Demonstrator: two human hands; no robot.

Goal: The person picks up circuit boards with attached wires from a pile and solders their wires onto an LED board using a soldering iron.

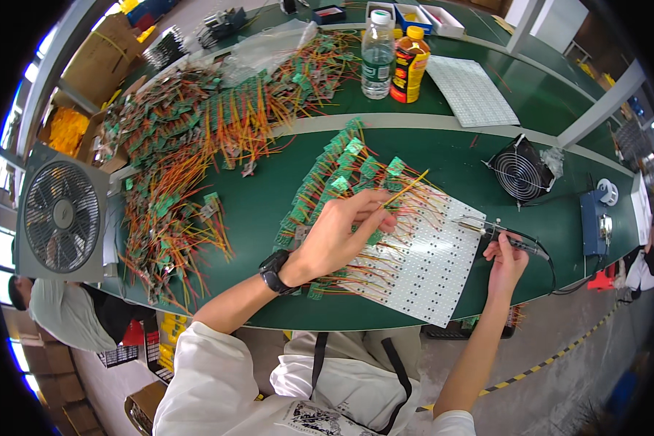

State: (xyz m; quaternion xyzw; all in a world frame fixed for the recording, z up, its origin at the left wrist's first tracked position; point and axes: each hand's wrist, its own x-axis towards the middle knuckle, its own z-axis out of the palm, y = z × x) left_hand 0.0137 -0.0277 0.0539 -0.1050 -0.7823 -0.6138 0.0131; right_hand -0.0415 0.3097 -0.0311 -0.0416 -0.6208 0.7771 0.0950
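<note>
My left hand (352, 221), a dark watch at its wrist, is closed in a pinch on a yellow wire (413, 187) that sticks out up and right past the fingers. Its fingertips are partly hidden. Beneath and around it lie rows of small green circuit boards (320, 182) with red and yellow wires, along the left side of a white perforated panel (432, 269). In my right hand (507, 261) is a soldering iron (512, 240) with a black cable; its metal tip points left over the panel's right edge.
Wired boards (174, 131) are heaped at the left and back. Behind stand a water bottle (377, 58), an orange drink bottle (410, 65) and another white panel (472, 91). A black fan (519, 171) and a blue device (594, 221) stand right; a grey fan (62, 214) left. Someone (73, 312) is at left.
</note>
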